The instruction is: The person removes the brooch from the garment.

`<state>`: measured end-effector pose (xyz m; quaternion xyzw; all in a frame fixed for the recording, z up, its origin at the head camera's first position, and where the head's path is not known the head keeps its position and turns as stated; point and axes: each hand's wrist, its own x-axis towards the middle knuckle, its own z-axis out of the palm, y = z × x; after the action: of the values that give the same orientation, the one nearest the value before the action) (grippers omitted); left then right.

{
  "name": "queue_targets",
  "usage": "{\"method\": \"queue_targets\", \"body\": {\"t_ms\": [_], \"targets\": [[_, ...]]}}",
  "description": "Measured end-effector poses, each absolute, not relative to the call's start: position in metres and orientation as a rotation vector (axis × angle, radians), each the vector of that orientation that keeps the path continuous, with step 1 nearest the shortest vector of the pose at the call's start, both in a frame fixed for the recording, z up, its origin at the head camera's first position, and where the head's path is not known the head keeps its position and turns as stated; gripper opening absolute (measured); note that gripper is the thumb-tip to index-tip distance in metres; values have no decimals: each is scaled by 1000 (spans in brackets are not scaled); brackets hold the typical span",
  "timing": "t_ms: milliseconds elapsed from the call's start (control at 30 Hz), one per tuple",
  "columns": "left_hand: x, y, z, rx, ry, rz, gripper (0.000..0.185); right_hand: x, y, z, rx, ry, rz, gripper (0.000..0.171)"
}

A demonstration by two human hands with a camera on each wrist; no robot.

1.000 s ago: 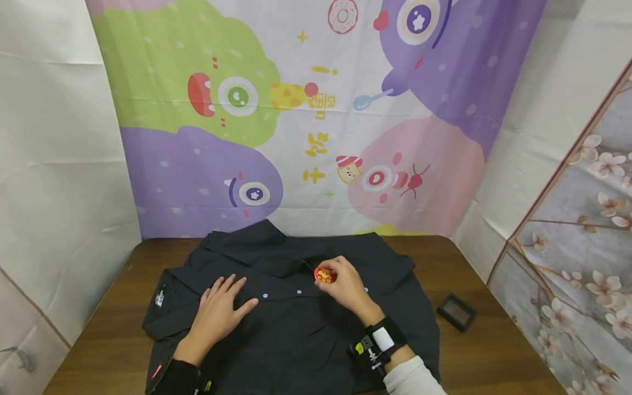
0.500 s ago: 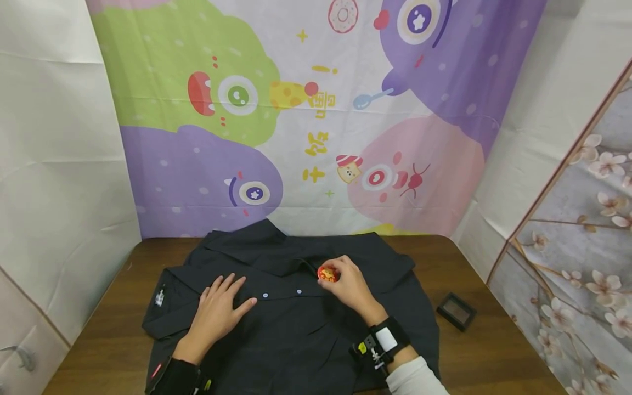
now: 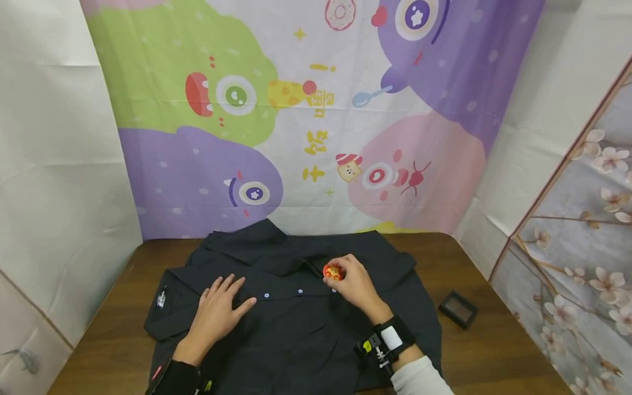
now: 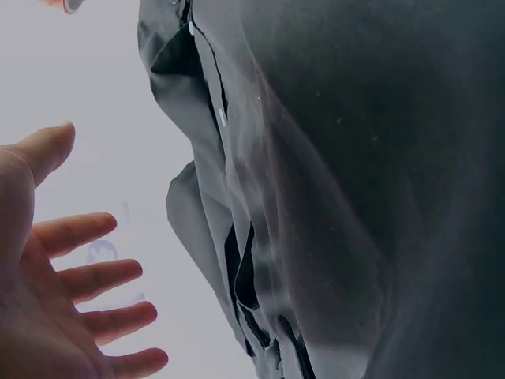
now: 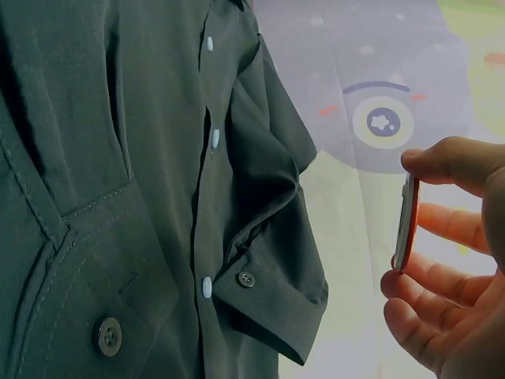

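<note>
A dark shirt point(image 3: 296, 307) lay spread on a brown wooden table point(image 3: 474, 351) before a cartoon-monster backdrop point(image 3: 296, 120) bearing yellow characters.

Its collar pointed left, its button row running left to right. The left hand point(image 3: 217, 315) rested flat on it, fingers spread. The right hand point(image 3: 357, 285) pinched a round red badge point(image 3: 333, 272) over the placket. A small dark box point(image 3: 457, 310) sat just beside the shirt's right edge.

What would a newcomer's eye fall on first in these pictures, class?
First, the bright cartoon monster backdrop behind the wooden table. Next, the black shirt spread over the table, with the left hand lying flat on it. Then the small red and yellow badge, pinched in the right hand just above the shirt's row of pale buttons.
</note>
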<state>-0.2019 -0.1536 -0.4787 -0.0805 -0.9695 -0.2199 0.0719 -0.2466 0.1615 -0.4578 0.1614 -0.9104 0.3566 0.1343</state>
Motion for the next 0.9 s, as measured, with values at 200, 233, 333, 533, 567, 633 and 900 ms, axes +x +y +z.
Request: {"method": "queue_targets", "body": {"t_ms": [200,233,333,533,567,633,900], "targets": [[-201,-152,-477,-238,-2933,-666,65,-247,164,-456,462,-2638,1041,31],[-201,-152,-477,-238,-2934,-664,65,-247,164,-456,463,-2635,1039,31],[-202,-151,-478,-239,-2922,-668,66,-247,167,-456,466,-2619,1017,31],[-202,-151,-479,-242,-2931,-670,68,-244,173,-459,431,-2599,1009,29],[-202,-151,-479,-240,-2933,-669,69,-244,174,-460,421,-2603,1015,29],[-201,-151,-479,-240,-2931,-667,69,-244,175,-460,406,-2603,1029,29],[-201,-155,-476,-233,-2889,-661,67,-245,174,-455,391,-2605,1010,30]]}}
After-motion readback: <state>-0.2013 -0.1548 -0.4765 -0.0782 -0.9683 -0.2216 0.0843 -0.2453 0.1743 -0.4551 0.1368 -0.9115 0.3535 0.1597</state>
